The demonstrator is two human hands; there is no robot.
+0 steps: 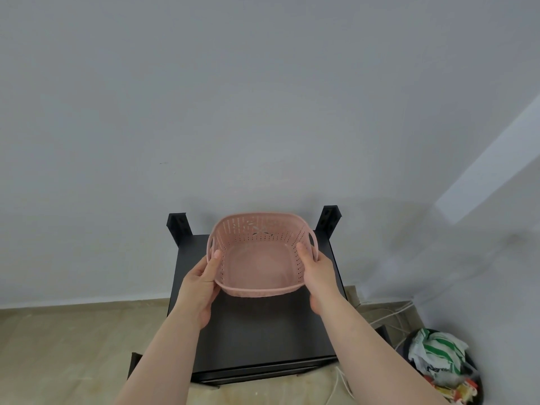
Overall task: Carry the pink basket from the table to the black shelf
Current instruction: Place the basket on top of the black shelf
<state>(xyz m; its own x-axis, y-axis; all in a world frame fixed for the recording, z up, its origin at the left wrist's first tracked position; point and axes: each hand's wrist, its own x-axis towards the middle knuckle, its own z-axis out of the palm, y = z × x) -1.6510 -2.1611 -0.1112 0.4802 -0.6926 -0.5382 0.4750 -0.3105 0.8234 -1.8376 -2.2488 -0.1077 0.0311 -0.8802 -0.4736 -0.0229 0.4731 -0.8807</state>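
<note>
A pink perforated basket (260,258) with a loop handle on each side is empty and sits over the far half of the black shelf (257,331). Whether its base touches the shelf top I cannot tell. My left hand (201,285) grips the basket's left rim, thumb on the inner wall. Gripping the right rim is my right hand (317,276), its thumb also inside. The shelf stands against a pale wall, with two black corner posts rising behind the basket.
A dark bin (444,366) stuffed with plastic bags and wrappers stands on the floor at the lower right. White cables (388,314) trail across the beige floor to the right of the shelf. A wall corner closes in on the right.
</note>
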